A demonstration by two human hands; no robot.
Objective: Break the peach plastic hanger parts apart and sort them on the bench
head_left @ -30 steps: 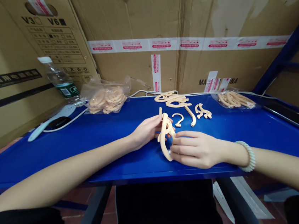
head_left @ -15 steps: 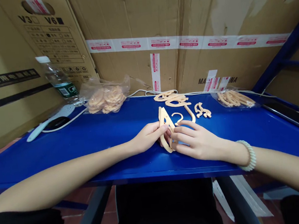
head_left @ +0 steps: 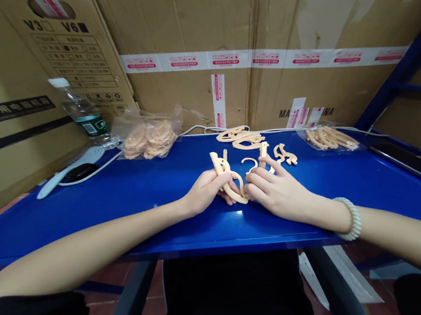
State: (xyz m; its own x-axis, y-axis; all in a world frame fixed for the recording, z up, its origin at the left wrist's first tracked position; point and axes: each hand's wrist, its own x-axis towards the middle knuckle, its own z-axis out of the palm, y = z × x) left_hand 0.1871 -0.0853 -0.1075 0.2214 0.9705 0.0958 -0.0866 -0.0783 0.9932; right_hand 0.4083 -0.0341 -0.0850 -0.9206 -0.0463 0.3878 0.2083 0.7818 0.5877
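Observation:
My left hand (head_left: 208, 192) is closed around a beige curved hanger arm (head_left: 236, 195), with other thin curved parts at its fingers. My right hand (head_left: 279, 186) has its fingers bent round another beige hanger arm (head_left: 264, 150), whose holed end sticks up above the forefinger. Between the hands, the lower curves come close together; whether they are joined is hidden by the fingers. A beige hanger hook (head_left: 249, 161) lies just beyond the right fingers. Small S-shaped pieces (head_left: 284, 154) rest to the right of it, and larger hanger parts (head_left: 244, 138) lie behind.
A plastic bag of beige parts (head_left: 150, 137) stands at the back left, another bag (head_left: 331, 138) at the back right. On the left are a water bottle (head_left: 87, 115) and a pale-blue brush (head_left: 71, 171). A phone (head_left: 414, 161) lies right on the blue table (head_left: 128, 236). Cardboard (head_left: 189, 99) walls the back.
The A-shaped pair of arms has come apart at the top. One arm tilts left in my left hand; my right hand now holds another upright farther right.

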